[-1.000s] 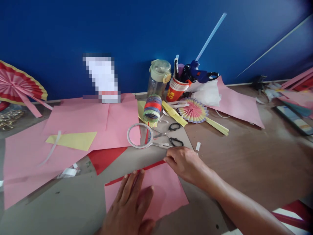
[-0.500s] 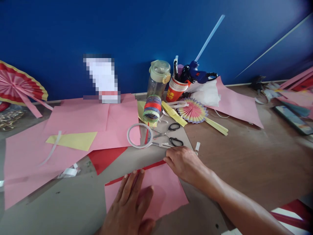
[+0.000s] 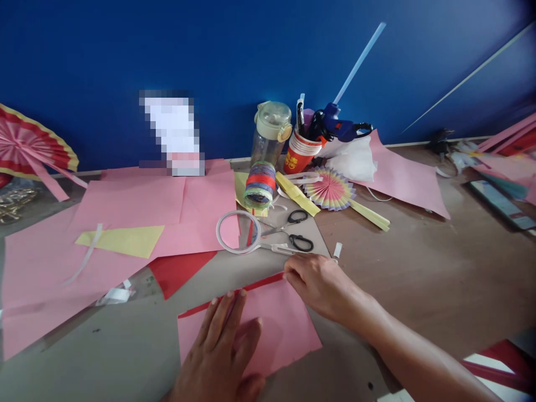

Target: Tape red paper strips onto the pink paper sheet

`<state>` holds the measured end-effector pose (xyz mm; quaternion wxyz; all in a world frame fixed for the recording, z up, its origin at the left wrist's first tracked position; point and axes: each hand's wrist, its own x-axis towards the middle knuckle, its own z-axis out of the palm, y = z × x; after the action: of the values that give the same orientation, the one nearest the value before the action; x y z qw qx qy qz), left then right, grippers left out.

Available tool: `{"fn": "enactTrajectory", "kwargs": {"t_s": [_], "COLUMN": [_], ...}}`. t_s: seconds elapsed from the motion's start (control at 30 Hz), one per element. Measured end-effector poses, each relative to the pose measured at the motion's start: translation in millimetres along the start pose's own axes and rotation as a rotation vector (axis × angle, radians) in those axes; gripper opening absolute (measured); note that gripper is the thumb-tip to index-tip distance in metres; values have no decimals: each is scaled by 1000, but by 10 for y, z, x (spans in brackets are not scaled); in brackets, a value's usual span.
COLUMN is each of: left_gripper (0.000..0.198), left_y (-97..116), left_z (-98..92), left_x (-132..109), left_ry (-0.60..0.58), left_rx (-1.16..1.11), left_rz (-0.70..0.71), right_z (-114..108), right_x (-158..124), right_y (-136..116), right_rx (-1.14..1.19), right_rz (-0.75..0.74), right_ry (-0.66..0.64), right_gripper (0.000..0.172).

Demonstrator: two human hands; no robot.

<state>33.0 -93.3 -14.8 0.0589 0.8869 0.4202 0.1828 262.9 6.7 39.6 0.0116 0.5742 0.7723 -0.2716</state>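
A pink sheet (image 3: 288, 329) with a red strip (image 3: 268, 280) along its far edge lies on the table in front of me. My left hand (image 3: 226, 346) rests on the sheet, fingers spread, fingertips at the red strip. At the sheet's far right corner is my right hand (image 3: 316, 282), its fingers curled closed; what they pinch, if anything, is hidden. Just beyond that hand lie a white tape roll (image 3: 220, 240), a white-handled tool (image 3: 278, 249) and black-handled scissors (image 3: 301, 242).
Large pink sheets (image 3: 138, 201) with a yellow piece (image 3: 129, 240) spread to the left. Behind stand a clear bottle (image 3: 268, 139) and a red cup (image 3: 299, 155) of tools. A pleated fan (image 3: 329, 188) and a phone (image 3: 502, 204) lie to the right.
The view has shifted very slightly. My right hand has moved a little to the right along the red edge; my left hand stays flat on the sheet.
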Motion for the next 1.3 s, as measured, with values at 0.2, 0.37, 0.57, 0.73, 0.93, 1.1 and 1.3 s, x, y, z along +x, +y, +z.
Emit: {"fn": "enactTrajectory", "kwargs": {"t_s": [0.2, 0.37, 0.57, 0.73, 0.93, 1.1, 1.3], "left_gripper": [52, 55, 54, 55, 54, 53, 54], "left_y": [-5, 0, -2, -3, 4, 5, 2], "left_z": [29, 15, -9, -19, -41, -49, -49], "left_x": [-32, -33, -1, 9, 33, 16, 17], "left_ry": [-27, -41, -28, -27, -17, -30, -42], "left_rx": [6, 6, 18, 20, 10, -13, -13], "left_rz": [5, -3, 5, 0, -5, -7, -5], "right_z": [103, 135, 77, 76, 151, 148, 127], "right_x": [14, 27, -8, -4, 28, 28, 2], "right_y": [-20, -18, -29, -22, -35, -34, -46], "right_rx": [-42, -37, -19, -30, -78, -74, -58], "right_rz": [15, 31, 48, 63, 30, 12, -13], "right_ry": [28, 50, 42, 16, 49, 72, 117], "right_gripper": [15, 13, 15, 19, 16, 14, 14]}}
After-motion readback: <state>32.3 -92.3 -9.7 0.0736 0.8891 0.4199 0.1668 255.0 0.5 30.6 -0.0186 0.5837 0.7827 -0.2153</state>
